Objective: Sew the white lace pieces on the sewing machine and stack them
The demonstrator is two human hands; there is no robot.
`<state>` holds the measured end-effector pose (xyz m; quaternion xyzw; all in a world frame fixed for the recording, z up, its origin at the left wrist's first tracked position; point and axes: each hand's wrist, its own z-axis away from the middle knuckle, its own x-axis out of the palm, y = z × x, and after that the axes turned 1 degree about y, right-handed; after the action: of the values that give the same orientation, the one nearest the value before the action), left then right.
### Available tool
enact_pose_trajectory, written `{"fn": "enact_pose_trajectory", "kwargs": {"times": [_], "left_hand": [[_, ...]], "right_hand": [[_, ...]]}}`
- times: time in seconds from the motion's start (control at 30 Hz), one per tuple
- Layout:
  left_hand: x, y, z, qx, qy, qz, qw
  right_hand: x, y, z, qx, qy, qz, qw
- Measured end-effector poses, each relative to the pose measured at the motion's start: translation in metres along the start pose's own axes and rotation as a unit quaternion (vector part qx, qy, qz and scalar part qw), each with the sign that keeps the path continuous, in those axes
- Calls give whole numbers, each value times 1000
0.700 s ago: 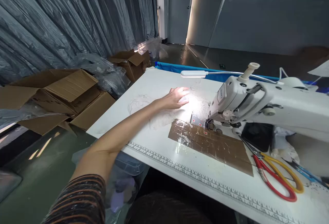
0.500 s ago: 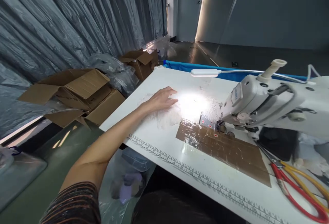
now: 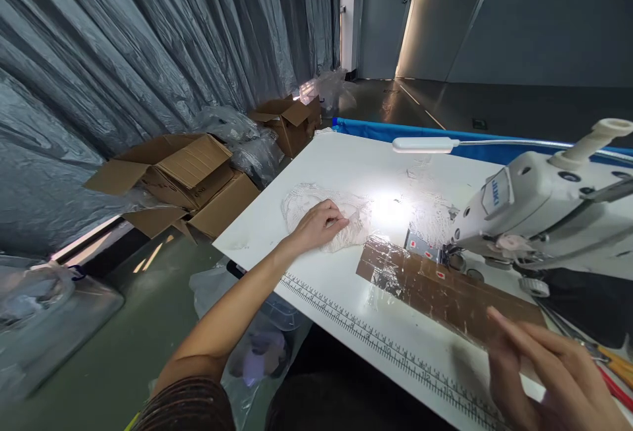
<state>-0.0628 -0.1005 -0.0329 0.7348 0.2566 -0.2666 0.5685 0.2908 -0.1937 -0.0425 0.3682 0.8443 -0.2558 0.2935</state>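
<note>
My left hand is over the white tabletop, thumb and fingers pinched on a piece of white lace fabric. The lace lies loosely spread around and beneath that hand. My right hand hovers at the lower right, fingers stretched and apart, with nothing seen in it. Beyond it stands a white sewing machine, its needle area over a small metal plate. Brown tape covers the table in front of the machine.
A lit lamp bar shines on the table. Scissors with red and yellow handles lie at the right edge, partly behind my right hand. A printed ruler runs along the front edge. Open cardboard boxes stand on the left.
My left hand has closed from spread fingers into a pinch on the lace, which now shows more bunched up. My right hand has come into view. The view has swung left.
</note>
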Motion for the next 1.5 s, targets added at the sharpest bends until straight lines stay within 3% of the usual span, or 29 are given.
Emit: {"fn": "enact_pose_trajectory", "kwargs": {"times": [0.13, 0.23, 0.33, 0.4, 0.5, 0.57, 0.63, 0.77, 0.87, 0.97, 1.0, 1.07, 1.17, 1.23, 1.3, 1.4, 1.5], "left_hand": [[1, -3, -2, -20, 56, 27, 998], [6, 9, 2, 26, 93, 92, 991], [17, 40, 14, 69, -2, 259, 963], [26, 67, 27, 36, -75, 350, 933], [36, 100, 43, -19, -156, 389, 908], [40, 110, 46, -48, -185, 381, 905], [43, 113, 42, -72, -211, 392, 893], [50, 111, 30, -108, -325, 412, 844], [49, 111, 26, -107, -364, 331, 864], [42, 108, 18, -65, -334, 261, 903], [40, 105, 14, -46, -319, 235, 917], [37, 98, 3, -13, -288, 160, 944], [42, 90, -13, 28, -254, 49, 966], [49, 86, -19, 54, -234, -5, 971], [56, 83, -23, 77, -219, -58, 971], [63, 77, -24, 102, -186, -124, 969], [67, 72, -22, 144, -122, -138, 972]], "right_hand": [[22, 4, -3, -2, -23, -48, 999], [28, 6, 2, -1, -48, -92, 995], [28, 4, 2, 40, -86, -129, 987], [24, 0, -2, 75, -143, -157, 974], [17, -10, -13, 126, -210, -238, 940], [13, -18, -20, 155, -235, -309, 908], [9, -27, -25, 192, -290, -379, 858], [7, -41, -25, 263, -403, -458, 747], [3, -43, -23, 287, -453, -507, 674], [-3, -30, -26, 288, -457, -569, 620], [-6, -22, -28, 292, -452, -572, 619], [-9, -2, -34, 307, -439, -542, 647], [-6, 29, -44, 328, -398, -433, 739], [1, 45, -50, 344, -337, -304, 822], [10, 54, -56, 356, -275, -163, 878], [20, 59, -60, 363, -241, -51, 898], [22, 59, -61, 375, -246, -43, 893]]}}
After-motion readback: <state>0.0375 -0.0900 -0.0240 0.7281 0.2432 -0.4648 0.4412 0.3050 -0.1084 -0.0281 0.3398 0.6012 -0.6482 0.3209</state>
